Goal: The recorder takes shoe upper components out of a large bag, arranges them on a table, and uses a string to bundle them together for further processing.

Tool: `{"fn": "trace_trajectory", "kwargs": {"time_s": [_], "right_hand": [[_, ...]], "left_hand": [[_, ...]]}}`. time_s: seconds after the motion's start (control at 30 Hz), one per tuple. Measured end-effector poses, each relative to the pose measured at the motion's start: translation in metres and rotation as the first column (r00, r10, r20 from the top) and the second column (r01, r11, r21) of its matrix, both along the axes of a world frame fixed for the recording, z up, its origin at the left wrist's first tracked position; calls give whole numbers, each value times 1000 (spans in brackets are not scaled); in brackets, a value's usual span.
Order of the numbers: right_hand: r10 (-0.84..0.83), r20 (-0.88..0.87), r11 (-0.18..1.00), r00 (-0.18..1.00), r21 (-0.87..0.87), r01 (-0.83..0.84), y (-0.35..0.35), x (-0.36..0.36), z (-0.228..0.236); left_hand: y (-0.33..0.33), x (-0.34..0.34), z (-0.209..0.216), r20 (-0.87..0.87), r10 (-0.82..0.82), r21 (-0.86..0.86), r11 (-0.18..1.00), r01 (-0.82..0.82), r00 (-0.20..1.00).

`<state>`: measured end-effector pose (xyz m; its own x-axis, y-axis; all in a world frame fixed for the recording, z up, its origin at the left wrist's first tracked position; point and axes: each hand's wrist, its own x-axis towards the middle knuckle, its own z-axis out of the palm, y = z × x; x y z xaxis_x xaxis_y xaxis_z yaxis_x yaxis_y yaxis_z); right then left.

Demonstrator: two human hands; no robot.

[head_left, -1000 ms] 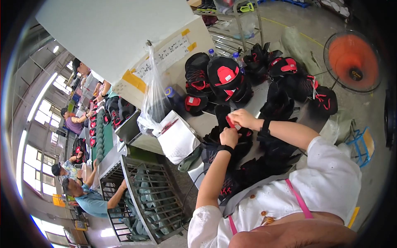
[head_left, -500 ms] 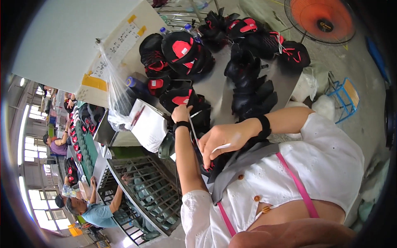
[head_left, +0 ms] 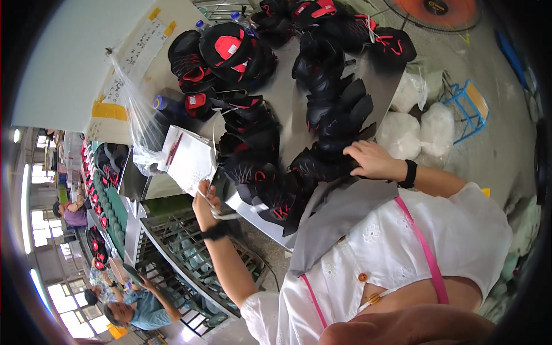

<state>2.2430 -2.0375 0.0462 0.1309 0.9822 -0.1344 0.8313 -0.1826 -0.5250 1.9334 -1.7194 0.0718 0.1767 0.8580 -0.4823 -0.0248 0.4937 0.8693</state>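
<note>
My left hand (head_left: 207, 206) is closed on a white lace (head_left: 225, 217) at the left edge of the metal table, below a stack of white paper (head_left: 192, 164). The lace trails from the fingers in loose loops. My right hand (head_left: 374, 161) curls its fingers around the edge of a black shoe upper (head_left: 322, 165) at the near end of the right-hand row. Between my hands, another black shoe upper with red eyelets (head_left: 280, 211) lies near the table's front edge. A row of black uppers (head_left: 250, 129) stretches away on the left.
Piled black-and-red uppers (head_left: 227, 49) stand farther back, beside a dark blue bottle (head_left: 167, 103). A plastic bag (head_left: 144, 126) hangs at the left. White bundles (head_left: 417, 135), a blue stool (head_left: 468, 112) and an orange fan (head_left: 437, 8) are at the right; co-workers (head_left: 144, 307) work beside a metal rack (head_left: 195, 253).
My hands have moved apart: the left toward the table's left edge with the white lace, the right out to a black upper. The view has shifted, so the table appears higher and farther left.
</note>
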Motion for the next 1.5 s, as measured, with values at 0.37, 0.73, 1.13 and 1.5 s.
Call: {"fn": "trace_trajectory", "kwargs": {"time_s": [0.37,0.73,1.13,1.5], "right_hand": [[-282,162,905,946,372,207,14,-49,-30],[-356,146,891,923,352,288,-3,-42,-56],[-348,111,845,931,468,260,-31,22,-46],[-360,46,802,932,526,284,-41,48,-60]], "left_hand": [[-160,117,-27,-455,-745,479,257,839,488],[-150,117,-47,-840,-444,309,85,947,314],[-136,126,-60,-911,-412,87,-245,966,-22],[-109,126,-66,-614,-697,212,306,928,370]]}}
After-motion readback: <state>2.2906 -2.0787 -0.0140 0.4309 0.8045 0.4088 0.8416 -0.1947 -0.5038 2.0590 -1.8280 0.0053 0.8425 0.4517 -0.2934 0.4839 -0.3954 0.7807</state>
